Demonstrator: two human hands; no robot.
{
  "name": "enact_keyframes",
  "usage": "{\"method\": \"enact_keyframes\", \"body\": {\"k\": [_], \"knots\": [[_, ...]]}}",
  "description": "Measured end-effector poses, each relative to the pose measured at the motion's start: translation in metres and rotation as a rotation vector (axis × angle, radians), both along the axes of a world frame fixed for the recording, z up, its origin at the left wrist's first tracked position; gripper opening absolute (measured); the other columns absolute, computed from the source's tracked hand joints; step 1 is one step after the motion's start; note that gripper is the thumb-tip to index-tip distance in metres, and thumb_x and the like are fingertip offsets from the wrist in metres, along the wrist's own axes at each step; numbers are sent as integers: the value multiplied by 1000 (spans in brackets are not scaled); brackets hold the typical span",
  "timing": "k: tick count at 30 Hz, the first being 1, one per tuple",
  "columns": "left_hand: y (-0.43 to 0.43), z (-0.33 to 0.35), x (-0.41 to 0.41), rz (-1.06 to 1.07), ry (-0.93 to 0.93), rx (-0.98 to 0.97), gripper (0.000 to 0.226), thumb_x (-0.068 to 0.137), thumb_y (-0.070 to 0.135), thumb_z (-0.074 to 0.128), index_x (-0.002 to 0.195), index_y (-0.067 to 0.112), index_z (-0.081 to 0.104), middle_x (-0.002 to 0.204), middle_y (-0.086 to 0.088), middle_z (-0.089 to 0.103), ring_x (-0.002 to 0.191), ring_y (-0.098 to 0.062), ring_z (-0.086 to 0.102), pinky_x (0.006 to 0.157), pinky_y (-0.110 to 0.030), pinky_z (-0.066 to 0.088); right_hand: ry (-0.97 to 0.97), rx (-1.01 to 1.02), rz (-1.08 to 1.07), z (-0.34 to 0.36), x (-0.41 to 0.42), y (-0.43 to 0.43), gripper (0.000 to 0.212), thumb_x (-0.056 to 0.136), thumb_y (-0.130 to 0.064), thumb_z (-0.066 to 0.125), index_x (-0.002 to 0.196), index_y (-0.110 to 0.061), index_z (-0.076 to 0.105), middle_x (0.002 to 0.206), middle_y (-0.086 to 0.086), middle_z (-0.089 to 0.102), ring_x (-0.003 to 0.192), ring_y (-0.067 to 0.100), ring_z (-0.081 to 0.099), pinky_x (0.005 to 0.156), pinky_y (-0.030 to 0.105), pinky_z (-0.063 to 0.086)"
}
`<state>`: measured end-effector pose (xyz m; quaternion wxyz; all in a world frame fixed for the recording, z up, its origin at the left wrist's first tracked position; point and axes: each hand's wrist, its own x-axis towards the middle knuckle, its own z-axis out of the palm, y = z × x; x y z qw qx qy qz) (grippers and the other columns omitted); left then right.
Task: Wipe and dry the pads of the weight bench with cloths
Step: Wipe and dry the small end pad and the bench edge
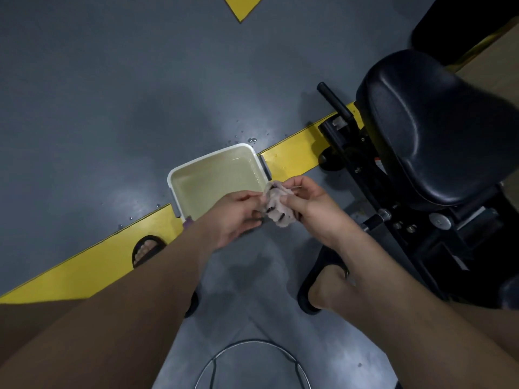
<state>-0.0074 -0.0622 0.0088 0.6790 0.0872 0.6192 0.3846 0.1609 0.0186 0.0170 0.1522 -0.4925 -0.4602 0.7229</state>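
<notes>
A crumpled pale cloth [278, 207] with dark marks is held between both hands, just above the near right corner of a white basin [179, 175] filled with yellowish water. My left hand [236, 217] pinches the cloth's left side. My right hand [311, 206] grips its right side. To the right stands the weight bench, with its black seat pad [438, 127] uppermost and its black metal frame [365, 164] below.
The basin sits on a yellow floor stripe [84, 270] that crosses the grey floor diagonally. Water drops [252, 138] lie beyond the basin. My feet in black sandals [147, 249] [323, 282] flank the spot. A thin wire hoop [252, 360] shows at the bottom.
</notes>
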Motion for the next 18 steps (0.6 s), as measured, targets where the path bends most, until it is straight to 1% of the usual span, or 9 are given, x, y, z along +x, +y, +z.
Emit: {"method": "enact_keyframes", "body": {"k": [2, 5, 6, 7, 9, 12, 14, 16, 18], "knots": [[3, 4, -3, 46, 78, 28, 13, 101, 14, 63, 108, 5, 69, 94, -8, 71, 84, -17, 65, 70, -22, 59, 2, -36, -13, 3, 6, 5, 27, 82, -6, 68, 104, -21, 62, 95, 16, 66, 79, 30, 63, 71, 41, 50], [8, 11, -14, 57, 199, 50, 11, 102, 20, 62, 100, 10, 67, 84, 1, 68, 78, -13, 65, 53, -19, 51, -200, 10, 53, 1, 15, 10, 38, 90, 1, 66, 124, -17, 61, 79, 6, 63, 56, 15, 54, 57, 29, 43], [9, 14, -20, 41, 215, 58, 12, 101, 25, 64, 97, 14, 66, 82, 3, 64, 81, -15, 62, 57, -22, 49, -268, 40, 84, -2, 18, 11, 38, 90, -2, 67, 125, -16, 62, 74, 2, 62, 53, 12, 51, 57, 28, 42], [9, 15, -26, 24, 228, 69, 17, 98, 32, 65, 91, 18, 64, 80, 4, 61, 84, -18, 60, 67, -27, 47, -330, 75, 114, -4, 19, 11, 30, 91, -7, 69, 120, -15, 65, 70, -3, 62, 51, 9, 51, 57, 26, 41], [11, 15, -36, -13, 320, 106, 28, 92, 45, 62, 81, 19, 61, 77, 3, 58, 85, -22, 53, 80, -36, 39, -400, 135, 141, -4, 20, 10, 7, 93, -17, 70, 97, -11, 71, 58, -8, 61, 47, 5, 50, 58, 26, 39], [12, 20, -42, -96, 560, 111, 42, 106, 48, 43, 89, 15, 63, 83, 3, 60, 84, -17, 54, 78, -30, 41, -332, 128, 57, -1, 18, 6, 24, 95, -20, 67, 76, -7, 62, 54, 3, 58, 44, 12, 48, 52, 24, 39], [15, 23, -46, -120, 602, 111, 53, 106, 56, 38, 100, 13, 69, 94, 6, 69, 93, -12, 62, 87, -30, 45, -253, 124, -6, 1, 14, 3, 27, 93, -20, 70, 71, -12, 56, 63, 9, 53, 50, 14, 44, 50, 22, 35], [19, 27, -49, -201, 632, 149, 59, 101, 64, 45, 94, 11, 71, 86, 10, 71, 84, -7, 63, 81, -25, 46, -177, 88, -71, -1, 10, -1, 27, 86, -28, 76, 74, -13, 57, 70, 9, 50, 60, 15, 45, 56, 25, 35], [24, 25, -52, -279, 625, 210, 45, 97, 54, 62, 81, 12, 65, 73, 11, 67, 74, -5, 60, 77, -24, 47, -110, 38, -134, -5, 7, -4, 37, 75, -42, 79, 83, -11, 61, 75, 11, 52, 70, 21, 48, 67, 32, 37]]}}
